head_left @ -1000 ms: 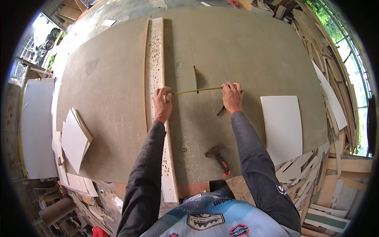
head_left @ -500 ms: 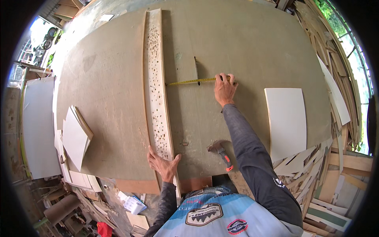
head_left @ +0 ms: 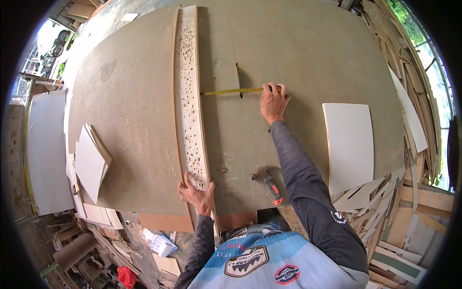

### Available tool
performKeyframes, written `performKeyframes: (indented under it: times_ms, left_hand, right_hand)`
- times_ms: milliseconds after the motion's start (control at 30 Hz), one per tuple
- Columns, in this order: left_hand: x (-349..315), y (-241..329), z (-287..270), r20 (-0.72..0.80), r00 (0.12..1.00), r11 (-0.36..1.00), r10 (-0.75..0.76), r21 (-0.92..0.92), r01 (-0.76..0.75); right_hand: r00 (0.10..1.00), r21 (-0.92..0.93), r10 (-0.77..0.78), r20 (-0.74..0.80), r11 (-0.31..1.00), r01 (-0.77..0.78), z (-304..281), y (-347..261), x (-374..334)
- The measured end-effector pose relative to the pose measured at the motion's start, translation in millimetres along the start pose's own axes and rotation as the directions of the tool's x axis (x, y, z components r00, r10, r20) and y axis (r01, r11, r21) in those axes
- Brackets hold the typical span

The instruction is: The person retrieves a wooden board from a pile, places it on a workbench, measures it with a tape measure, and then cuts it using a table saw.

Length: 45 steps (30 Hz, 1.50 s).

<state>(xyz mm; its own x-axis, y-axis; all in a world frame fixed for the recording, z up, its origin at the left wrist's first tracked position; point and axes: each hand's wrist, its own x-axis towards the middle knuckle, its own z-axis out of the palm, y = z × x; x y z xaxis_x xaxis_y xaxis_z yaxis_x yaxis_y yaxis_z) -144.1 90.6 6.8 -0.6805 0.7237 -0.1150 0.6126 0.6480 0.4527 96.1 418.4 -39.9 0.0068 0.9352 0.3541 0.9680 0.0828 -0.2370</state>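
Observation:
A long pale board point(head_left: 190, 91) with many small holes runs from near to far across the grey-brown work surface point(head_left: 298, 53). My left hand point(head_left: 196, 195) spans its near end, fingers at the left edge and thumb at the right, gripping it. To the right, my right hand point(head_left: 275, 100) is closed around a tape measure, whose case is mostly hidden under the fingers. Its yellow blade point(head_left: 224, 91) stretches left to the board's right edge. The blade crosses a thin dark pencil-like rod point(head_left: 238, 77). A claw hammer point(head_left: 269, 184) with a black and red handle lies between my forearms.
A white rectangular panel point(head_left: 349, 144) lies at the right. White offcuts point(head_left: 91, 161) are stacked at the left edge. Wood scraps point(head_left: 402, 62) pile up beyond the right side. Papers point(head_left: 161, 244) and a red cloth-like item point(head_left: 126, 277) lie below the near left edge.
The whole view has shifted slightly. My left hand's fingers have changed pose a little on the board. My right hand still holds the tape measure, its blade extended.

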Motion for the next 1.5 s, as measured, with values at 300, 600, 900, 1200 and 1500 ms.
performKeyframes:
  times_ms: [300,600,900,1200,1500]
  left_hand:
    - [-1.2,-0.9,0.6,-0.010,1.000,1.000,0.003,-0.002,-0.003]
    - [-2.0,1.3,0.0,0.008,1.000,1.000,-0.008,0.014,0.007]
    - [-1.5,-1.3,1.0,0.008,1.000,1.000,0.004,0.013,-0.004]
    - [-3.6,0.1,1.6,-0.023,0.999,1.000,0.031,0.001,-0.031]
    - [-2.7,-1.6,2.9,-0.026,0.999,0.999,0.029,-0.021,-0.029]
  right_hand:
    - [1.000,0.002,0.015,0.027,1.000,-0.015,-0.4,-1.3,3.5]
    - [1.000,0.003,0.003,0.017,1.000,-0.003,2.1,1.9,7.0]
    - [1.000,-0.019,0.003,-0.001,1.000,-0.003,4.5,2.2,7.2]
    - [0.999,-0.013,-0.024,-0.037,1.000,0.023,3.4,4.5,5.9]
    - [1.000,-0.013,-0.017,0.000,1.000,0.017,2.8,6.1,10.0]
